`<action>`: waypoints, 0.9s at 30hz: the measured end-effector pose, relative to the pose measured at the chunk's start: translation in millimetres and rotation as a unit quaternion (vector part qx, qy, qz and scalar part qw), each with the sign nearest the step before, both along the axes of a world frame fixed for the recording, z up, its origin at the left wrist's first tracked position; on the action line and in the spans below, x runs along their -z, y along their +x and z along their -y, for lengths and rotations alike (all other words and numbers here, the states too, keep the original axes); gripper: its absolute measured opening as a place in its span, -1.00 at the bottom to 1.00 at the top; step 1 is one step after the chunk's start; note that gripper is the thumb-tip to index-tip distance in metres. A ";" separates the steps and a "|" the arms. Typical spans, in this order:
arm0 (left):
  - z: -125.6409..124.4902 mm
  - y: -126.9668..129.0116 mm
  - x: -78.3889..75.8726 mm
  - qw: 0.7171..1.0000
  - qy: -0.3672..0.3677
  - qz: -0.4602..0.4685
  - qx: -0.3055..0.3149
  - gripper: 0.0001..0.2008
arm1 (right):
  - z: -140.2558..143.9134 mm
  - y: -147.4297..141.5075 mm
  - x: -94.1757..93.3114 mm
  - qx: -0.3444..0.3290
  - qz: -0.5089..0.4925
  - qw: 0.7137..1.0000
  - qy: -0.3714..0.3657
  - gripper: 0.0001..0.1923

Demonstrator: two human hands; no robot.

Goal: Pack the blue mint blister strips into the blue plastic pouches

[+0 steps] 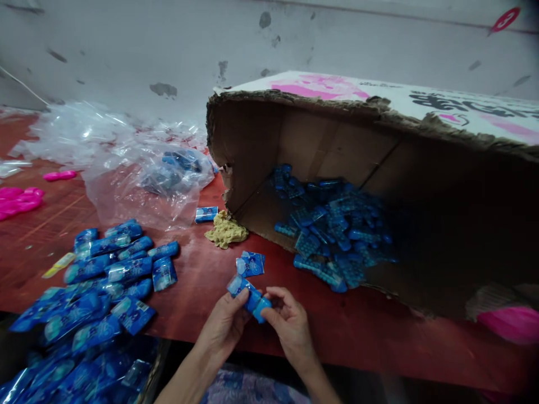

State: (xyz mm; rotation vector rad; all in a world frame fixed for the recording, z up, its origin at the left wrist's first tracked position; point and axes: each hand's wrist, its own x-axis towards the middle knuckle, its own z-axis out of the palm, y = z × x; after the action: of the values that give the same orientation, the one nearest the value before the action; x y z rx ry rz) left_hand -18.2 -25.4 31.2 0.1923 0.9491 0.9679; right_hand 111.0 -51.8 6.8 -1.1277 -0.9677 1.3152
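A grey, stained wall [126,50] backs a reddish-brown table [202,280] that is crowded with packaging. At the near edge of the table both hands meet over one small blue item [255,300], which looks partly sleeved in a clear blue wrapper. The left hand [223,325] pinches its left end between thumb and fingertips, and the right hand [290,322] closes thumb and forefinger on its right end, so the piece is held just above the table between them. Just beyond it, a loose blue sachet [250,264] lies flat on the wood. To the right, a large cardboard box [320,140] lies tipped on its side with its torn opening toward the hands; a heap of blue parts [332,235] spreads across its lower wall. A crumpled yellowish cloth [226,231] sits just outside the box's left corner, with a single blue packet [206,214] beside it. On the left, a pile of wrapped blue packets [105,269] runs from the table's middle down past its near edge. Behind that, crumpled clear plastic bags [126,157] lie in a mound, one holding a few dark blue pieces. Pink pieces [19,201] rest at the far left edge, and another pink object [511,324] shows at the lower right, near the box.
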 end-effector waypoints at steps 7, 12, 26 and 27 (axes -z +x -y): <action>1.7 -6.6 -5.0 0.998 -0.017 0.057 0.033 -0.86 | -5.2 2.7 6.4 -0.024 0.061 0.996 0.067 -0.46; 1.4 -10.2 -5.1 0.984 0.029 0.131 0.121 -0.76 | -7.6 12.8 -2.1 -0.098 0.049 0.993 0.053 -0.21; 16.8 10.2 -5.3 0.990 0.016 0.124 0.069 -0.82 | 3.6 7.3 3.0 -0.053 0.034 0.997 0.039 -0.37; 18.1 12.7 -4.9 0.991 0.007 0.117 0.064 -0.82 | 5.1 5.7 4.5 -0.041 0.051 0.997 0.037 -0.39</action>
State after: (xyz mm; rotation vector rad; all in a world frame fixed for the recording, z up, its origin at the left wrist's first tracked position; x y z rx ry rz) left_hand -5.5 -43.5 36.1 0.1452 0.7068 0.8582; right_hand 116.7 -56.9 2.3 -1.1164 -1.1396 1.2871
